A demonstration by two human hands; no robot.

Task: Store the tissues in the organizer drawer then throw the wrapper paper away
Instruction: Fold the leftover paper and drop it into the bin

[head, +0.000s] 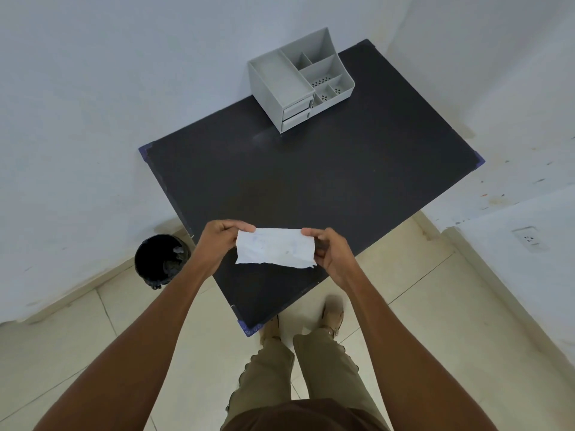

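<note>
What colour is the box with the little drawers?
Light grey. The organizer shows best in the head view, at the table's far end.

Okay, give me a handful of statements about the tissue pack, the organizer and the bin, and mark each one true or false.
1. Both hands, left hand and right hand, hold the white tissue pack. True.
2. The organizer has a drawer pulled fully out. False: both drawers look shut.
3. The black bin stands on the table. False: it stands on the floor, left of the table.
4. The organizer sits at the table's far end. True.
</note>
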